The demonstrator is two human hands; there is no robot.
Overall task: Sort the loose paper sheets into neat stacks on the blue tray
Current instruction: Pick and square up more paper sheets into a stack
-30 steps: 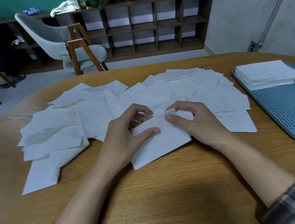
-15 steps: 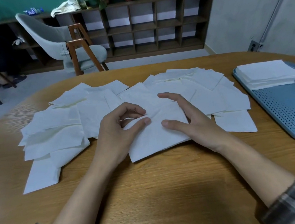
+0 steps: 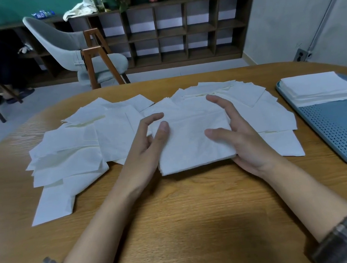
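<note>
Both my hands frame a small pile (image 3: 191,144) of white sheets at the middle of a wooden table (image 3: 190,226). My left hand (image 3: 145,143) is at the pile's left edge, with the thumb flat on top and the fingers loosely curved, not clenched. My right hand (image 3: 238,137) is spread against the right edge, fingers straight and thumb lying on the paper. Loose sheets (image 3: 72,147) fan out behind the pile. A neat stack (image 3: 317,88) sits on the blue tray (image 3: 341,133), far right.
</note>
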